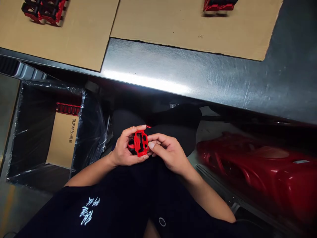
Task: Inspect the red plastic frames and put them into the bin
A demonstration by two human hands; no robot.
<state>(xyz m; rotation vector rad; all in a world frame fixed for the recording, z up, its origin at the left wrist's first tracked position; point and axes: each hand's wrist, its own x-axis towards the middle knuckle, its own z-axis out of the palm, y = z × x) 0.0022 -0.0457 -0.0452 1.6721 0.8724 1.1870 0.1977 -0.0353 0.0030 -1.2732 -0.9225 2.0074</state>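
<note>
A small red and black plastic part [141,142] is held over my lap, below the bench edge. My left hand [124,147] wraps around it from the left, thumb and fingers gripping its top and bottom edges. On its right side, my right hand [169,152] has its thumb and fingers drawn together at the part's edge. Whether those right fingertips pinch something small is hidden. A thin red tip [148,126] shows just above the part, near my left fingertips.
Similar red and black parts [46,13] sit on the left cardboard sheet [81,36], with another [219,6] on the right sheet [188,33]. The metal bench [198,72] spans ahead. A plastic-lined box [32,132] stands left. Large glossy red bodywork [267,168] lies right.
</note>
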